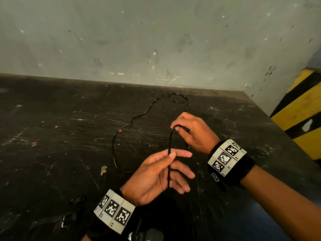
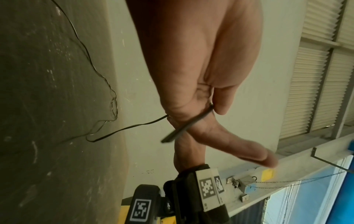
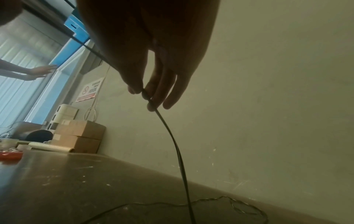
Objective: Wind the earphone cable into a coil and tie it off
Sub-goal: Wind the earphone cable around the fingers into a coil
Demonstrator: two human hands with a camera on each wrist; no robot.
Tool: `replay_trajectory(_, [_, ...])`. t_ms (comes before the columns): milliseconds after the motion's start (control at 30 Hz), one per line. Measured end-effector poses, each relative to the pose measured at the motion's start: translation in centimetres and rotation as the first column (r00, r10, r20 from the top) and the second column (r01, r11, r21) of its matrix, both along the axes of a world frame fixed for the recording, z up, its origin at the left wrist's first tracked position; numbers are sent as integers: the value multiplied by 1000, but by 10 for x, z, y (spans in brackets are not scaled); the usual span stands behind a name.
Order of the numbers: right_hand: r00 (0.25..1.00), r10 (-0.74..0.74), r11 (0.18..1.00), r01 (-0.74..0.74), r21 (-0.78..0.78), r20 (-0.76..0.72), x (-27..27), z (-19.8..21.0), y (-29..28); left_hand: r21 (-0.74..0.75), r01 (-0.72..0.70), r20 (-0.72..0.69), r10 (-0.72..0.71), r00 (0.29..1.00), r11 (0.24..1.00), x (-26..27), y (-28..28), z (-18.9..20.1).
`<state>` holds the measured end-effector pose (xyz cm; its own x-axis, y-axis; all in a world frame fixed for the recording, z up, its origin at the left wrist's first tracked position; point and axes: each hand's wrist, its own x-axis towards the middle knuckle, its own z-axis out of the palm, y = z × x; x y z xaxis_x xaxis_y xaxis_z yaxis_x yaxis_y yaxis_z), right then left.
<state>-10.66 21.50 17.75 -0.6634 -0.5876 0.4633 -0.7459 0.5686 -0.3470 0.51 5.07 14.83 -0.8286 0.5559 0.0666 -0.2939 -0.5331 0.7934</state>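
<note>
A thin black earphone cable (image 1: 139,116) lies in loose curves on the dark table (image 1: 52,136), with a small loop near the far wall. My left hand (image 1: 171,154) pinches a doubled stretch of it between thumb and forefinger, the other fingers spread. From there the cable (image 2: 184,128) arcs up to my right hand (image 1: 177,127), which pinches it between thumb and fingertips a little farther away. In the right wrist view the cable (image 3: 172,136) drops from those fingers to the table. The earbuds are not visible.
A scuffed pale wall (image 1: 156,40) bounds the table at the back. A yellow and black striped barrier (image 1: 302,108) stands at the right. Cardboard boxes (image 3: 80,134) sit on the table's far left end. Another person's hands (image 3: 38,72) show at a window.
</note>
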Motion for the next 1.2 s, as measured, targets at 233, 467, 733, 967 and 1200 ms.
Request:
replay_trajectory(233, [999,-7,999,9,-45,45,0,7,0,10,102,17,-102,995,995,1,5,1])
replay_trajectory(467, [992,-24,1000,26,-13,127,5,-13,1,68,82,-73,-77,994,994,-6,3,10])
replay_trajectory(733, [947,19,997,-43,69,322,74,-58,-16,-58,-269,-73,264,962,961,-39,-14,16])
replay_trajectory(967, [961,-40,985,-9,174,275,97,-50,-24,-194,-261,-64,253,965,946,-39,-19,9])
replay_trajectory(1200, [955,-55,973,-14,230,290,104,-19,-19,-243,-204,-54,196,979,948,-33,-27,6])
